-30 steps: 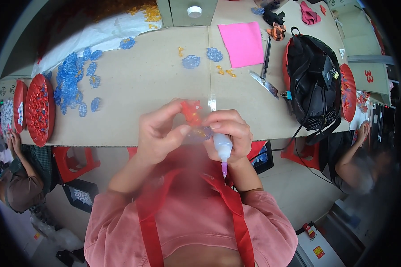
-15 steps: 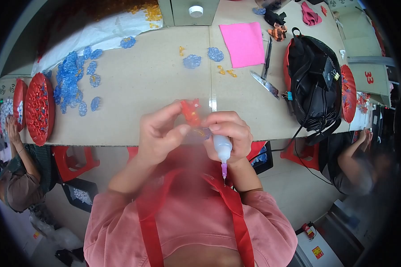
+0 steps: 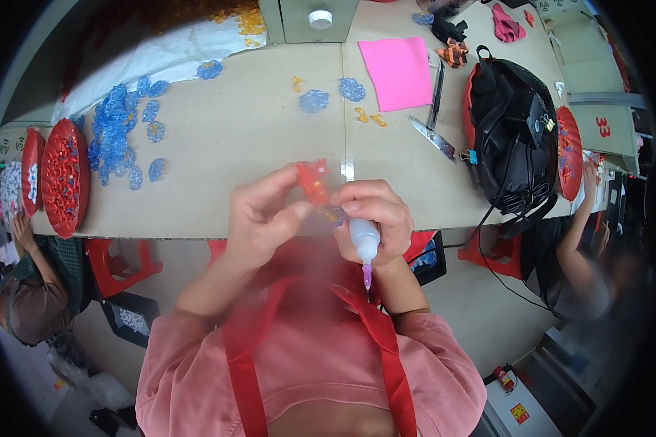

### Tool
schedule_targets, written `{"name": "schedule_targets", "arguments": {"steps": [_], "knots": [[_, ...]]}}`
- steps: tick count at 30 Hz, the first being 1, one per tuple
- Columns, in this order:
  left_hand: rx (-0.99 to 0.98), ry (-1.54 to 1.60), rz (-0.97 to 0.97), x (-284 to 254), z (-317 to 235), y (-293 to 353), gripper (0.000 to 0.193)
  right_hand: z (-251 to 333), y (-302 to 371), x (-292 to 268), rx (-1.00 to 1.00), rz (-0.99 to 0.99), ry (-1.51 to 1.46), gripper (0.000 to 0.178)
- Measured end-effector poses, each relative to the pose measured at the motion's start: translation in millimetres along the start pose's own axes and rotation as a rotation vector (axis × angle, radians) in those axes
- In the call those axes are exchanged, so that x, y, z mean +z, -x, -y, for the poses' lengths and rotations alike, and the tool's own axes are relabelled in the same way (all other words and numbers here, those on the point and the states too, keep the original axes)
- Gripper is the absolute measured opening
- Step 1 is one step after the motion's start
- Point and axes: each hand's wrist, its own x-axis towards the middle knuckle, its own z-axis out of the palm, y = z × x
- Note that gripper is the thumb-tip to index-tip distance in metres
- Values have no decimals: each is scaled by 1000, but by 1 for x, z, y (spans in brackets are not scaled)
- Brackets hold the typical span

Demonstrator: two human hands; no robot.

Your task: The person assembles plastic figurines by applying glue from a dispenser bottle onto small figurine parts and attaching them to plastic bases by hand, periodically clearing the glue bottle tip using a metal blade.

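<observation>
My left hand (image 3: pixel 254 222) pinches a translucent red piece (image 3: pixel 313 182) between thumb and fingers, just past the table's front edge. Against its lower end sits a small translucent blue piece (image 3: pixel 332 216), partly blurred. The fingertips of my right hand (image 3: pixel 383 218) are closed at the side of that blue piece. Tucked in the same hand is a white squeeze bottle (image 3: pixel 364 239) with a purple needle tip, pointing downward. Haze over the picture's middle hides exactly how the red and blue pieces touch.
Blue flower-like pieces (image 3: pixel 111 124) are heaped at the left beside a red tray (image 3: pixel 65 178). A pink cloth (image 3: pixel 396 73), tweezers (image 3: pixel 437 95) and a blade (image 3: pixel 431 138) lie at the back right. A black bag (image 3: pixel 514 138) with cables stands right. Co-workers sit on both sides.
My hands and the pieces stay almost still. The co-worker at the right has stretched an arm forward over the table; the left co-worker's hand has shifted slightly.
</observation>
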Motion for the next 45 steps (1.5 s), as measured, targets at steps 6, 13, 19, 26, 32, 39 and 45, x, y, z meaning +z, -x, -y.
{"name": "schedule_targets", "arguments": {"steps": [6,13,19,26,32,39,45], "knots": [[5,3,16,-1,1,-1,44,0,-1,0,2,0,8,35],[-15,-2,9,-2,1,-2,44,-2,-1,1,-2,-7,-2,35],[-19,10,3,-2,2,-1,44,-2,0,2,7,-5,7,34],[-25,16,-12,-2,3,0,45,-3,2,3,12,-9,11,34],[-38,24,-47,-6,5,1,45,0,-3,5,53,-38,-40,27],[-53,27,-126,4,4,-4,34,-6,0,-1,23,-106,-54,19],[-60,69,-57,-1,9,-3,47,-4,7,2,-4,-166,0,21]]}}
